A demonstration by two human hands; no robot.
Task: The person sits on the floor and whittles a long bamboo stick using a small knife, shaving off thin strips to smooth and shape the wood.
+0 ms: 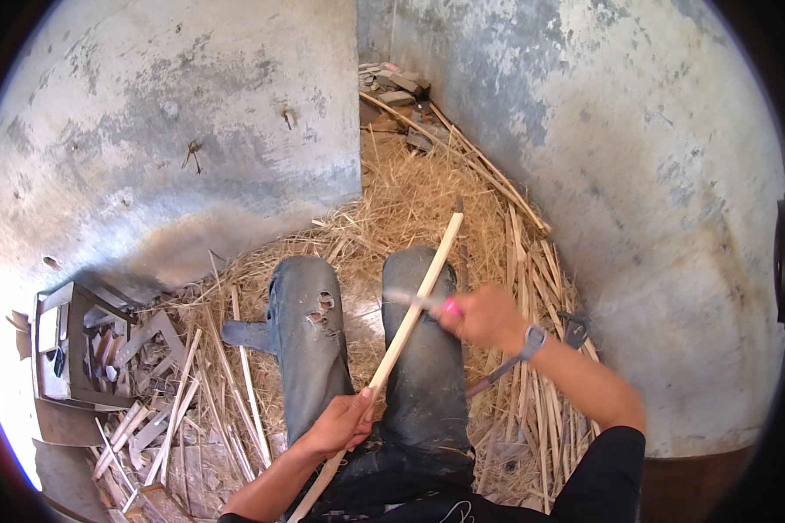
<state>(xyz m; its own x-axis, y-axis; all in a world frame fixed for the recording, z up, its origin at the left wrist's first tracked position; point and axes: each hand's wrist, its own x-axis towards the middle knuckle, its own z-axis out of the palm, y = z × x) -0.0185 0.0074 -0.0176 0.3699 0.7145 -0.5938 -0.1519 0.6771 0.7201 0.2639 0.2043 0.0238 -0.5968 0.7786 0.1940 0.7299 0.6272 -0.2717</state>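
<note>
A long, pale wooden strip point(401, 338) slants up and away from my lap, its far end darker and reaching past my right knee. My left hand point(342, 422) is closed around its lower part, above my left thigh. In my right hand point(488, 319) is a knife point(405, 297) with a bright pink part at the handle. Its blade points left and lies across the strip around mid-length; motion blurs it, and I cannot tell whether its edge bites into the wood.
Shavings point(401, 192) cover the floor around my legs. Long strips point(532, 392) lie along the right wall point(654, 218), others at left. A wooden frame point(78, 349) stands beside scraps at left. Stones point(397, 87) are piled in the far corner, past the left wall point(235, 113).
</note>
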